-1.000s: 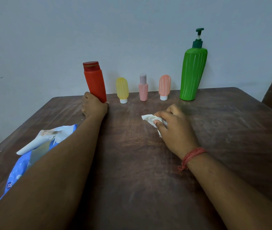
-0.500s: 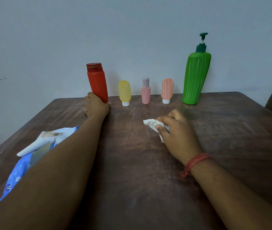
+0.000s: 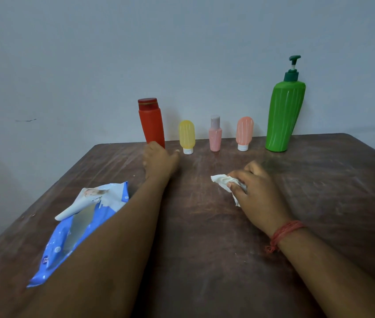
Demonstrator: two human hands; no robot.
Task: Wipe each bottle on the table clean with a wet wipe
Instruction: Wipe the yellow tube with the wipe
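Note:
Five bottles stand in a row at the table's far edge against the wall: a red bottle (image 3: 151,121), a small yellow one (image 3: 186,135), a small pink one with a grey cap (image 3: 215,135), a small salmon one (image 3: 244,131) and a tall green pump bottle (image 3: 285,115). My left hand (image 3: 159,161) lies just in front of the red bottle's foot and hides it, with its fingers relaxed and a fingertip showing toward the yellow bottle. My right hand (image 3: 257,191) rests on the table and grips a crumpled white wet wipe (image 3: 222,181).
An opened blue wet-wipe pack (image 3: 85,216) with its flap lifted lies at the left, partly under my left forearm. The dark wooden table (image 3: 331,191) ends at the wall behind the bottles. A dark object shows at the right edge.
My left hand has loosened from around the red bottle's base and shifted slightly right; the bottle stands on its own. My right hand has stayed on the table holding the wipe.

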